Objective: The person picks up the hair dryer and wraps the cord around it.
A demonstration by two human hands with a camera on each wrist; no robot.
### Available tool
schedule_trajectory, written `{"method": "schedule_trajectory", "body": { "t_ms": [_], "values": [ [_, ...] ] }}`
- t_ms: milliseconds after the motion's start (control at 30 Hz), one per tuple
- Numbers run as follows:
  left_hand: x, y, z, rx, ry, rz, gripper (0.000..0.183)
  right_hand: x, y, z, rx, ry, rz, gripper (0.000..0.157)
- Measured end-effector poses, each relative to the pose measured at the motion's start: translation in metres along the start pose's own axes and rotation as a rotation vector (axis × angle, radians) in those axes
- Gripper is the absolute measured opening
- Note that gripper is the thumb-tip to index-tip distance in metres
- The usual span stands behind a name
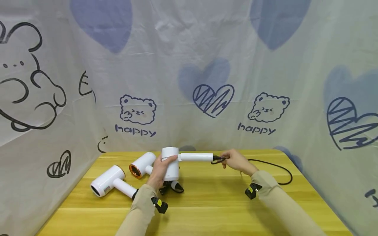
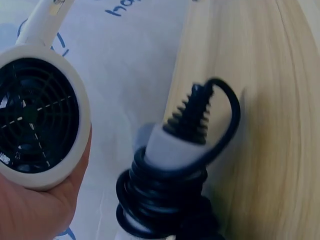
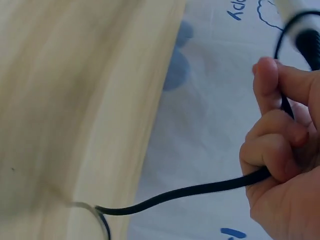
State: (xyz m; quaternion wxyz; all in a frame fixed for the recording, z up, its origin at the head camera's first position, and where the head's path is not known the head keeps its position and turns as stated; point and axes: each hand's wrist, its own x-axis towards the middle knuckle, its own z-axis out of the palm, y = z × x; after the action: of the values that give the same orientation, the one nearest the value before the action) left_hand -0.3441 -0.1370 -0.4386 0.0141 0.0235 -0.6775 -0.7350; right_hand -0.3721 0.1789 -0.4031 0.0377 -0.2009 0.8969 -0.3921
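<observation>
A white hair dryer is held up over the wooden table, its handle pointing right. My left hand grips the barrel, the thumb across its front. The dark round grille of that dryer faces the left wrist view. From the handle's end a black cord runs into my right hand. The right wrist view shows thumb and finger pinching the cord, with the other fingers curled round it. Beyond the right hand the cord loops on the table.
Two more white hair dryers lie on the left: one near the edge, one behind it with a copper-coloured rim. A handle wrapped in black cord shows in the left wrist view. Printed cloth walls enclose the wooden table.
</observation>
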Motion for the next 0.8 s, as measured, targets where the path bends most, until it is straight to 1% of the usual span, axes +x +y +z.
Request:
{"method": "schedule_trajectory", "body": {
  "t_ms": [67, 167, 233, 333, 400, 467, 533, 633, 733, 800],
  "values": [
    [-0.001, -0.002, -0.001, 0.015, -0.019, -0.003, 0.065, 0.001, 0.0, -0.005, -0.029, -0.019, -0.002, 0.017],
    [-0.003, -0.003, -0.003, 0.068, -0.039, 0.001, 0.064, 0.002, -0.003, -0.009, -0.053, -0.046, -0.006, 0.018],
    [-0.005, -0.002, -0.002, 0.102, -0.046, 0.01, 0.063, 0.002, -0.007, -0.008, -0.079, -0.045, -0.01, 0.016],
    [-0.008, -0.001, 0.001, 0.157, -0.033, 0.039, 0.062, 0.002, -0.014, -0.003, -0.159, -0.012, -0.029, 0.015],
    [-0.009, 0.001, 0.004, 0.179, -0.02, 0.064, 0.062, 0.003, -0.021, 0.002, -0.21, 0.035, -0.047, 0.015],
    [-0.011, 0.003, 0.007, 0.195, -0.005, 0.085, 0.062, 0.003, -0.026, 0.007, -0.228, 0.086, -0.058, 0.016],
    [-0.012, 0.004, 0.01, 0.195, 0.007, 0.097, 0.062, 0.003, -0.031, 0.011, -0.202, 0.128, -0.058, 0.016],
    [-0.012, 0.003, 0.013, 0.178, 0.03, 0.096, 0.061, 0.002, -0.035, 0.014, -0.137, 0.173, -0.045, 0.016],
    [-0.011, 0.0, 0.015, 0.152, 0.069, 0.077, 0.061, 0.001, -0.037, 0.017, -0.084, 0.21, -0.024, 0.016],
    [-0.01, -0.001, 0.015, 0.144, 0.113, 0.05, 0.063, -0.001, -0.039, 0.02, -0.061, 0.228, -0.025, 0.017]
  ]
}}
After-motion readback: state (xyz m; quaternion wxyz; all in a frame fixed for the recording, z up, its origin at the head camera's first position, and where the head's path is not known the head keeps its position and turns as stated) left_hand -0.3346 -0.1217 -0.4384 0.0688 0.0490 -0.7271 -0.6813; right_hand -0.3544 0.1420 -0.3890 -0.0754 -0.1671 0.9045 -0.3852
